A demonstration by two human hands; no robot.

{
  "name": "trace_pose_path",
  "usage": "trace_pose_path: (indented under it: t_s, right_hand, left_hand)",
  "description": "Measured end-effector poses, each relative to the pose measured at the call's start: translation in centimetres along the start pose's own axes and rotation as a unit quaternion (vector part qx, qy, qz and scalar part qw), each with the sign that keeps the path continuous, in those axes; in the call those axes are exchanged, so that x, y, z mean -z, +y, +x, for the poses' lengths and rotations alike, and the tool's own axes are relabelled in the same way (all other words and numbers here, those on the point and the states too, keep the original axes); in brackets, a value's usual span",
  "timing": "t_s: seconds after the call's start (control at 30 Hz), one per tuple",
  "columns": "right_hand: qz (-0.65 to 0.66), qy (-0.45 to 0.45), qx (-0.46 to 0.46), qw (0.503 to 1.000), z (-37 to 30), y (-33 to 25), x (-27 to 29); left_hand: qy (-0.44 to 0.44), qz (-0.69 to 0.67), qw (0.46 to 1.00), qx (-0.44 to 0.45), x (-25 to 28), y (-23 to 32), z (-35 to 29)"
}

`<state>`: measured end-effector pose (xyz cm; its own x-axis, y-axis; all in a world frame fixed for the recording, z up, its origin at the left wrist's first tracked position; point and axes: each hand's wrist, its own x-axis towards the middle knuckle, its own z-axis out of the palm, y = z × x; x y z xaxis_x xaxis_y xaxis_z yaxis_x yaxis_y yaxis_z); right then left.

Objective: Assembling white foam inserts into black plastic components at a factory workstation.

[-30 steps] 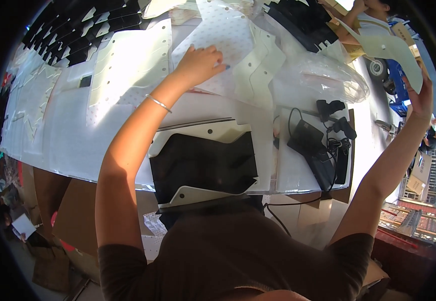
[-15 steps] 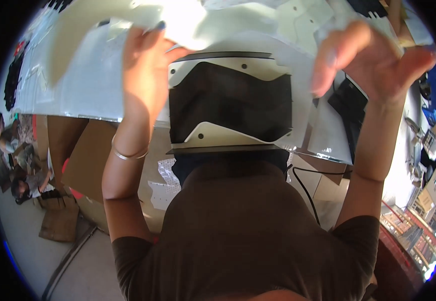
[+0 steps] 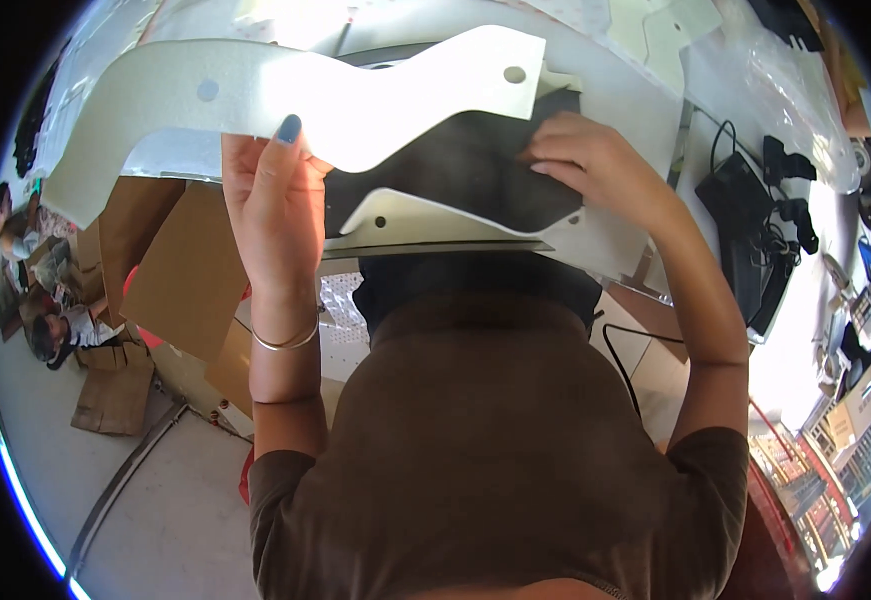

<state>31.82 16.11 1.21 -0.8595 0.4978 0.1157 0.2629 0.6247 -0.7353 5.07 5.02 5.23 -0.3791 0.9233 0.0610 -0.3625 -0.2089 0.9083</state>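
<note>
My left hand (image 3: pixel 280 190) is closed on the lower edge of a white wavy flat strip (image 3: pixel 355 110) with round holes, thumb on top. The strip is held up over the table and hides part of what lies beneath. Below it lies a black sheet (image 3: pixel 475 165) on the table. My right hand (image 3: pixel 605 170) is at the sheet's right part, fingers curled and pressed together; what they pinch, if anything, is hidden. A cream wavy-edged piece (image 3: pixel 435 215) with holes lies along the sheet's near side, next to a dark straight strip (image 3: pixel 445 247).
More white cut pieces (image 3: pixel 660 35) lie at the far right of the table, beside clear plastic wrap (image 3: pixel 795 100). Black devices with cables (image 3: pixel 740 205) stand at the right. Cardboard (image 3: pixel 185 270) is at the left, and people (image 3: pixel 55 335) sit farther off.
My left hand has brought the white strip nearer and lower, over the black sheet. My right hand, spread and raised before, has come down and inward to the sheet with its fingers drawn together.
</note>
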Motion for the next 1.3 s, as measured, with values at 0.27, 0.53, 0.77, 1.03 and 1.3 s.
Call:
trace_pose_path:
  t_s: [0.27, 0.53, 0.77, 1.03, 1.3]
  right_hand:
    - [0.245, 0.154, -0.147, 0.946, -2.0, -2.0, 2.5]
    - [0.185, 0.153, -0.237, 0.941, -0.6, -1.1, 3.2]
    - [0.173, 0.206, -0.217, 0.938, -0.9, 1.0, 2.1]
    - [0.154, 0.234, -0.263, 0.923, -2.7, 2.8, 1.2]
    - [0.150, 0.246, -0.239, 0.927, -2.2, 2.7, 1.3]
  left_hand:
    - [-0.055, -0.014, 0.998, -0.040, -1.0, -2.8, -2.4]
    - [-0.053, 0.022, 0.998, 0.016, -3.1, -3.5, -0.8]
    - [-0.009, 0.454, 0.891, -0.009, -7.8, -3.6, -0.7]
    - [-0.065, 0.542, 0.837, 0.032, -5.8, -4.1, -0.6]
    - [-0.054, 0.463, 0.885, -0.004, -4.7, -3.6, -0.5]
